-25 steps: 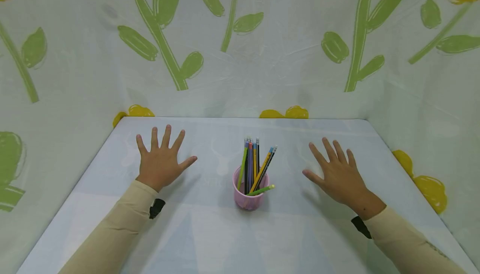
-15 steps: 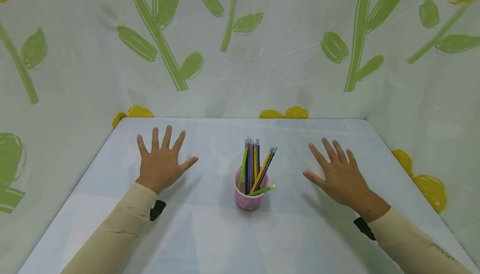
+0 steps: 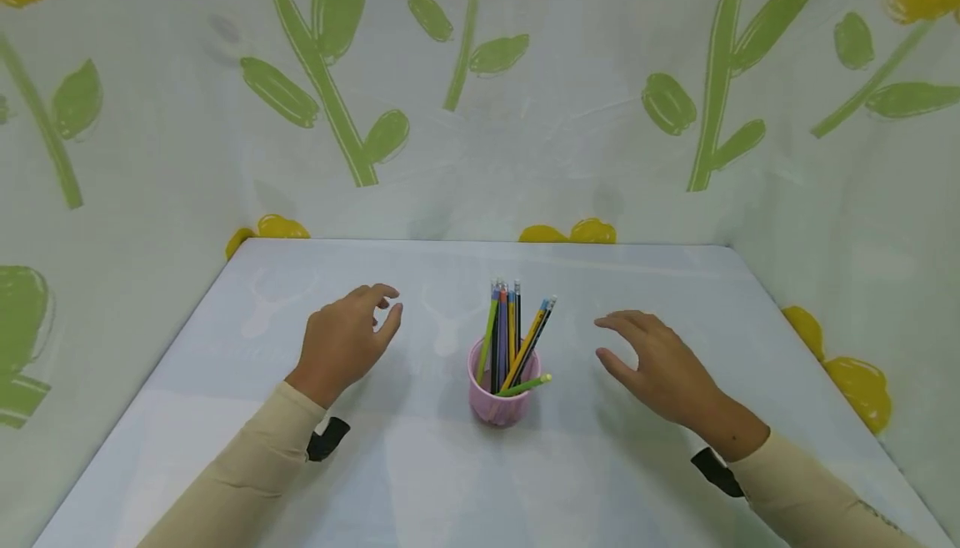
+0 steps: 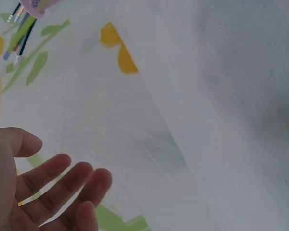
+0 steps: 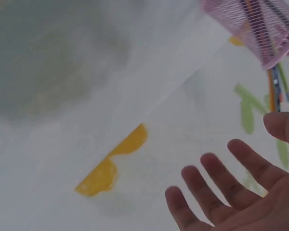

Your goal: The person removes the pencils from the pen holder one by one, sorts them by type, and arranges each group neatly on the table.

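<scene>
A pink mesh pen cup (image 3: 501,409) stands upright near the middle of the table, with several pencils (image 3: 504,339) leaning in it. One short green pencil (image 3: 531,384) pokes out low over the rim on the right. To the left of the cup, my left hand (image 3: 343,339) hovers with loosely bent fingers and holds nothing. My right hand (image 3: 663,369) is held to the right of the cup, thumb apart from the fingers, also holding nothing. Neither hand touches the cup. In the right wrist view the mesh wall (image 5: 253,29) of the cup shows beyond the thumb.
The pale table (image 3: 420,481) has a straight back edge against a white curtain (image 3: 570,139) printed with green stems and yellow flowers. More of that cloth hangs along the left and right sides. Dark wrist straps (image 3: 327,439) show below the sleeves.
Both hands have gone from widely spread fingers to loosely bent ones. The left hand has turned and shifted slightly right and nearer to me. The cup and pencils have stayed in place.
</scene>
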Demonstrator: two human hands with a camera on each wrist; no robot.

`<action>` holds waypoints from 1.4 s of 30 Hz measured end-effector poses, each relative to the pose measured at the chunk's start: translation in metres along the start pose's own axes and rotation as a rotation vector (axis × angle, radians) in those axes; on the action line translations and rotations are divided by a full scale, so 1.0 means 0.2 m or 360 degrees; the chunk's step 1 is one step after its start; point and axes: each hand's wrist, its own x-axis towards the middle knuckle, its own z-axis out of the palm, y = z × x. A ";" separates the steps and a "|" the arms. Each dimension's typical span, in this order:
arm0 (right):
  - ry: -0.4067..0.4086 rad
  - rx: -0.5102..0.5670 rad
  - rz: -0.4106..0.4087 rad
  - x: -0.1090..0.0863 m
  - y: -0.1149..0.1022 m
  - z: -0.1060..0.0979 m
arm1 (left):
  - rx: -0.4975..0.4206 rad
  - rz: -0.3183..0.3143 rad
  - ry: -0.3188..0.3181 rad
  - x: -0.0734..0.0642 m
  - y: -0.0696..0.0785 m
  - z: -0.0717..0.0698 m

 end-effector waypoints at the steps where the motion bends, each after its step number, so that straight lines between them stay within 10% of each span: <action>1: -0.0006 0.0075 0.0009 0.00 -0.02 0.00 | -0.0072 0.0017 0.0020 0.00 0.03 0.00; 14: 0.0243 0.0640 -0.0077 0.04 -0.12 0.09 | -0.0567 0.0099 -0.0141 -0.06 0.24 0.11; 27: 0.0418 0.0901 0.0015 0.17 -0.18 0.11 | -0.1029 -0.0064 -0.0696 -0.08 0.26 0.22; 42: 0.0468 0.1247 0.0114 0.22 -0.19 0.08 | -0.1427 0.0005 -0.1270 -0.04 0.26 0.30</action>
